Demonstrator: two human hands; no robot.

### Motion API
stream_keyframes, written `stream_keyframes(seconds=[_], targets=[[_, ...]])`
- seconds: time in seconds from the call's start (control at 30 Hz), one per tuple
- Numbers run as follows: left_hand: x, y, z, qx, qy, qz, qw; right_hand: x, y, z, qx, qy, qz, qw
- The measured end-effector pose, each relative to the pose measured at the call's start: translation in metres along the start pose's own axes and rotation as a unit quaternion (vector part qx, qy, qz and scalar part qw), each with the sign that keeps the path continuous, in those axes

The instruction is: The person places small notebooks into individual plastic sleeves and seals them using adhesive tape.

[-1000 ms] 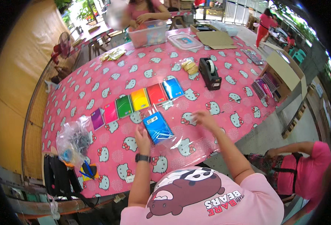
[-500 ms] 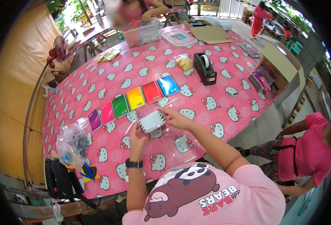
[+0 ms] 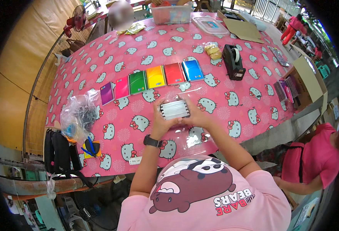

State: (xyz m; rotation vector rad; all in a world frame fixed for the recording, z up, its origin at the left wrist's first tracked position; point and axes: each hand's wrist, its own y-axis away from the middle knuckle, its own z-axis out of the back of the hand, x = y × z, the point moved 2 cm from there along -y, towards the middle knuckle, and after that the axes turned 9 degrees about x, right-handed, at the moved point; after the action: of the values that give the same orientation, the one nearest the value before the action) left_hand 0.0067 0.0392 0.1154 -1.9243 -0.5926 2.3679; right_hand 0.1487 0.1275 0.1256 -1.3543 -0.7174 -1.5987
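A small stack of spiral notebooks [image 3: 174, 109], white page edges and black coils showing, sits between my hands above the table. My left hand [image 3: 162, 120] wraps its left end, and my right hand [image 3: 195, 115] grips the right end. Both thumbs meet at the near side. Beneath lies a clear plastic sheet or bag [image 3: 188, 134]. Just beyond, a row of spiral notebooks runs from purple [image 3: 107, 93] through pink [image 3: 122, 87], green [image 3: 138, 82], yellow [image 3: 156, 77] and red [image 3: 175, 73] to blue [image 3: 193, 70].
A black tape dispenser [image 3: 233, 63] stands beyond the row, beside yellowish rolls [image 3: 213, 51]. At left are a crumpled plastic bag [image 3: 79, 113], blue-handled cutters [image 3: 89, 147] and a black bag [image 3: 58, 150]. An open carton [image 3: 306, 79] with notebooks is at right. Another person [image 3: 311, 158] is close on my right.
The stack has come nearer and levelled out between both hands. My right hand has gone from its far corner to its right end. The view has shifted, too.
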Motion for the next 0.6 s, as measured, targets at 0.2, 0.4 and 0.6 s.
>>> stream_keyframes(seconds=[0.2, 0.4, 0.6], targets=[[-0.017, 0.005, -0.003, -0.018, 0.102, -0.01, 0.995, 0.005, 0.007, -0.005, -0.063, -0.077, 0.085, 0.991], [-0.083, -0.001, 0.035, 0.031, -0.274, -0.123, 0.953, 0.062, 0.016, 0.039, -0.147, 0.008, -0.016, 0.989], [-0.117, -0.017, 0.018, 0.157, -0.41, -0.166, 0.883, 0.12, -0.028, 0.049, -0.002, 0.433, -0.194, 0.88]])
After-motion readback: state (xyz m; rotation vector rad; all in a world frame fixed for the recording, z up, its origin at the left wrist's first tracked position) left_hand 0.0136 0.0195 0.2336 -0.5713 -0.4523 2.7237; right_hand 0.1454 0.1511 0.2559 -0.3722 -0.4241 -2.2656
